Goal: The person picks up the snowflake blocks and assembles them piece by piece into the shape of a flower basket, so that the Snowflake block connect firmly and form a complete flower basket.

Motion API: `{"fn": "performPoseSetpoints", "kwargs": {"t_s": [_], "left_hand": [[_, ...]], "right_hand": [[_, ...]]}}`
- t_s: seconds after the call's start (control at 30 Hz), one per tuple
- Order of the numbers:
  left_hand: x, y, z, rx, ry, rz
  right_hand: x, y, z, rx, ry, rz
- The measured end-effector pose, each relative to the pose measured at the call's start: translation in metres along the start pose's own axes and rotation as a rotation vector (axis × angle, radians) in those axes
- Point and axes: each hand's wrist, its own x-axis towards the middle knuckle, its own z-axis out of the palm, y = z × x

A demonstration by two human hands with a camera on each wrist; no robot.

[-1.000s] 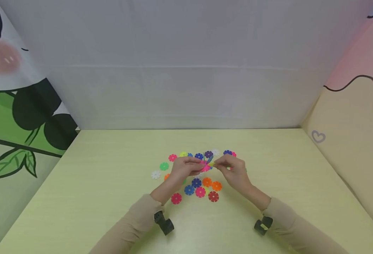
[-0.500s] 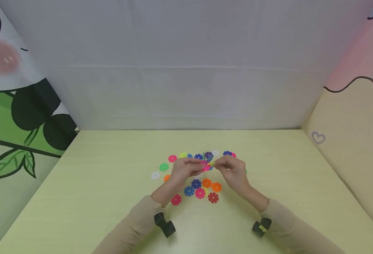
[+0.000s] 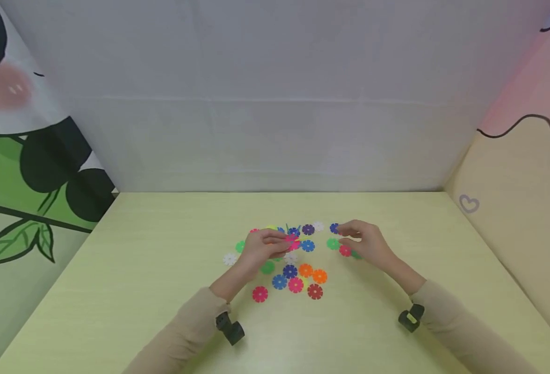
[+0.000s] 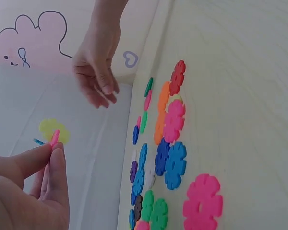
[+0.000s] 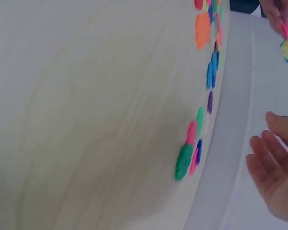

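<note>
My left hand (image 3: pixel 263 248) pinches a pink notched plastic disc (image 4: pixel 54 138) between thumb and fingertips. Joined to that pink disc are a yellow disc (image 4: pixel 53 127) and a blue one (image 4: pixel 39 142), seen edge-on in the left wrist view. The joined piece is held up above the table. To the right, my right hand (image 3: pixel 370 245) hovers with fingers apart and nothing between them. Close by its fingertips lie a green disc (image 3: pixel 333 243), a pink disc (image 3: pixel 345 251) and a dark blue disc (image 3: pixel 335 228). Part of a darker green disc (image 3: pixel 356 255) shows below this hand.
Several loose discs are spread over the pale table (image 3: pixel 162 291), among them an orange disc (image 3: pixel 319 276), a dark red disc (image 3: pixel 315 292), a purple disc (image 3: pixel 308 229) and a white disc (image 3: pixel 230 259). A grey-white wall panel (image 3: pixel 275 140) stands behind the table.
The right hand has let go of the yellow disc and moved right, its fingers spreading. The yellow disc stays on the piece in the left hand, which has shifted slightly left.
</note>
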Motion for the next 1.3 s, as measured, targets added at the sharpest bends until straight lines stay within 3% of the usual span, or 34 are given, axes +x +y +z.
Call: {"fn": "performPoseSetpoints", "kwargs": {"t_s": [0.13,0.27,0.53,0.77,0.97,1.07,1.2,1.3], "left_hand": [[-0.001,-0.001,-0.005,-0.011,0.015,-0.018],[-0.003,0.0,-0.007,-0.014,0.024,-0.025],[-0.004,0.0,-0.007,-0.056,0.048,-0.043],[-0.003,0.0,-0.004,-0.077,0.044,-0.043],[-0.003,0.005,0.005,-0.082,0.042,-0.036],[-0.002,0.007,0.012,-0.096,0.052,-0.04],[-0.001,0.011,0.022,-0.126,0.052,-0.034],[-0.001,0.013,0.027,-0.149,0.034,-0.024]], "right_hand": [[-0.007,0.025,-0.012,-0.134,-0.111,0.14],[-0.011,0.04,-0.017,-0.205,-0.179,0.179],[-0.012,0.051,-0.016,-0.201,-0.206,0.199],[-0.013,0.047,-0.015,-0.184,-0.158,0.184],[-0.014,0.01,-0.004,-0.028,-0.016,0.086],[-0.014,-0.017,0.009,0.071,0.116,-0.062],[-0.011,-0.047,0.022,0.101,0.264,-0.293],[-0.01,-0.065,0.024,0.09,0.337,-0.362]]}}
